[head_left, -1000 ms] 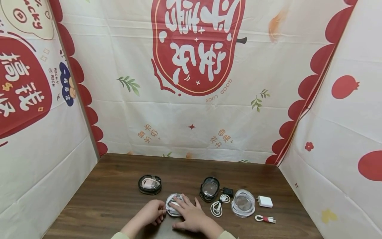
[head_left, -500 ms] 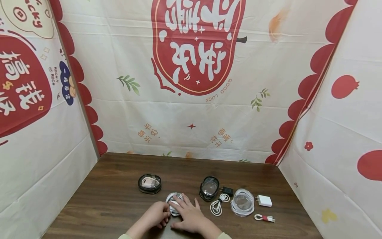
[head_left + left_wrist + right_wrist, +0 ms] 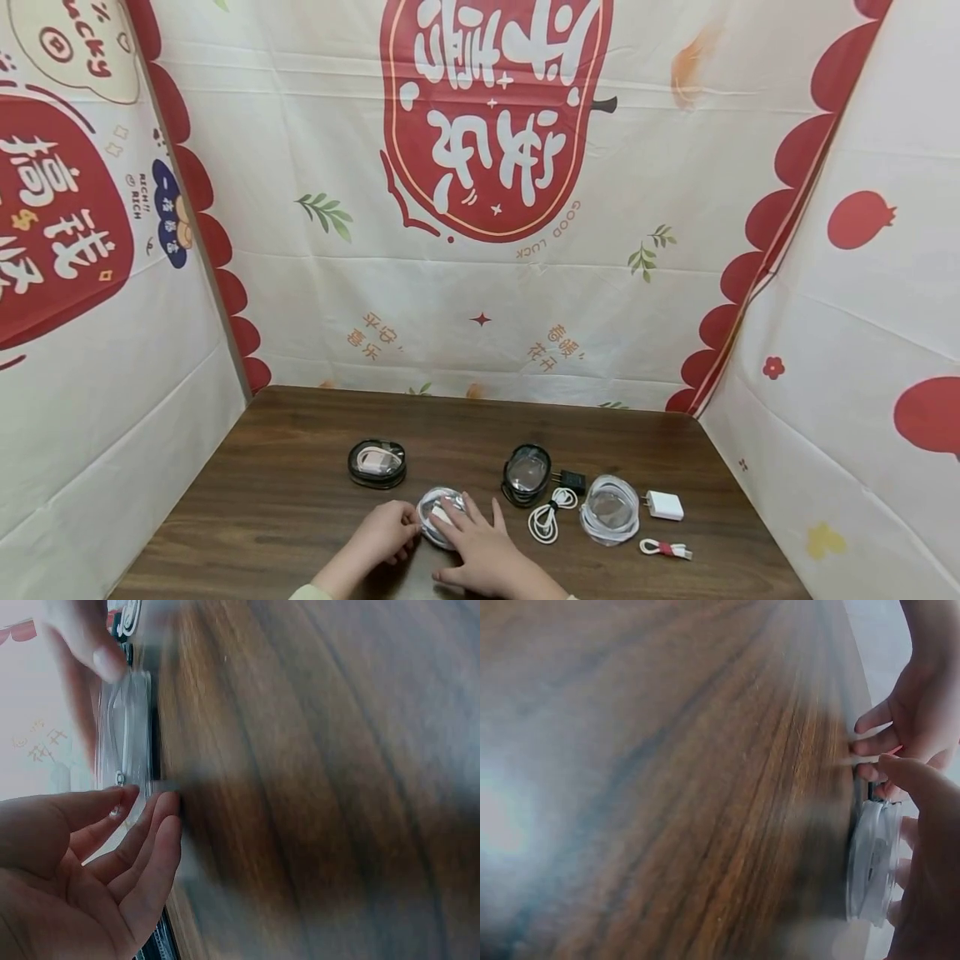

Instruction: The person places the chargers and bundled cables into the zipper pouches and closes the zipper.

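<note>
On the brown wood-grain table [image 3: 300, 475], my left hand [image 3: 388, 532] pinches the round, clear-plastic, white-edged case [image 3: 431, 510] at its side; my right hand [image 3: 483, 548] rests spread over it. Probably light, flexible, slick (I'd grip the rim).

Printed cloth walls [image 3: 480, 283] on three sides make this table [image 3: 300, 442] a booth [image 3: 168, 358].

Left cloth [image 3: 150, 333]: we read "Lucky" on a cream patch [image 3: 93, 85], "RICH!! RICH" beside a blue patch [image 3: 161, 177], 搞钱 on a red patch [image 3: 78, 287].
Back cloth [image 3: 480, 283], upper centre: upside down, we read "GOOD LUCK" beside a red emblem [image 3: 492, 137].
Back cloth, mid-frame: we read orange 平安喜乐 and 春暖花开.
</note>
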A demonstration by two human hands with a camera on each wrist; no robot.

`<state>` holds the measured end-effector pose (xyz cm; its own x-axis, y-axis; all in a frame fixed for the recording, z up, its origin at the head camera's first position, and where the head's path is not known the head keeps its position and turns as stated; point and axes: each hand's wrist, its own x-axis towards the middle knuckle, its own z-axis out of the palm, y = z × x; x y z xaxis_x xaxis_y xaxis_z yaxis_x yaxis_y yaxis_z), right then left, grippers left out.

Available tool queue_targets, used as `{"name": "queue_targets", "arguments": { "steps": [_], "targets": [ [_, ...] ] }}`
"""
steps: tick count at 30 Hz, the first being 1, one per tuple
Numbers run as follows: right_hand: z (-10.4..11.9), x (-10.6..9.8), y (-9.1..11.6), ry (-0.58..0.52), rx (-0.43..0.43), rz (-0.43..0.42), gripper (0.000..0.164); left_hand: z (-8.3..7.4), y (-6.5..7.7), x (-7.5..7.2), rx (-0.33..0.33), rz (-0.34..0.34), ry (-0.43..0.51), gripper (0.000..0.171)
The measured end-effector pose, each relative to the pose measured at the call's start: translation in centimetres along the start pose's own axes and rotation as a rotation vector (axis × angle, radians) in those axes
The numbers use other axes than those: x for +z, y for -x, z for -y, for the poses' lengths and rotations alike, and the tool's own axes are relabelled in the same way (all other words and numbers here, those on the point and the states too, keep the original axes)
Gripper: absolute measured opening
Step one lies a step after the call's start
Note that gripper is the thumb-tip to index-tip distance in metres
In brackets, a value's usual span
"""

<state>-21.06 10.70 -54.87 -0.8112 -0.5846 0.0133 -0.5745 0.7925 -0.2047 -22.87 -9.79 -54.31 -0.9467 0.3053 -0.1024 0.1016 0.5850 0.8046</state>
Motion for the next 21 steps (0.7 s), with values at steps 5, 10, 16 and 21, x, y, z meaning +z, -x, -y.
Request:
{"name": "queue_targets", "arguments": {
  "steps": [5,10,16,21],
  "targets": [
    [0.2,-0.4,0.1,0.043,-0.043,-0.002,0.070,0.3,-0.4,-0.4,0.019,-0.023,-0.027,0.013],
    [-0.3,-0.7,-0.7,0.007,-0.104,-0.022,0.067,0.3,-1.1,-0.6,0.027,-0.024,-0.043,0.014],
    [-1.3,-0.3,-1.5,-0.026,-0.101,0.043,0.075,0.1,-1.6,-0.4,0.044,-0.021,-0.079,0.019],
    [-1.5,0.2,-1.6,-0.009,-0.091,0.066,0.078,0.0,-1.3,-0.6,0.041,0.006,-0.095,0.019]
  ]
}}
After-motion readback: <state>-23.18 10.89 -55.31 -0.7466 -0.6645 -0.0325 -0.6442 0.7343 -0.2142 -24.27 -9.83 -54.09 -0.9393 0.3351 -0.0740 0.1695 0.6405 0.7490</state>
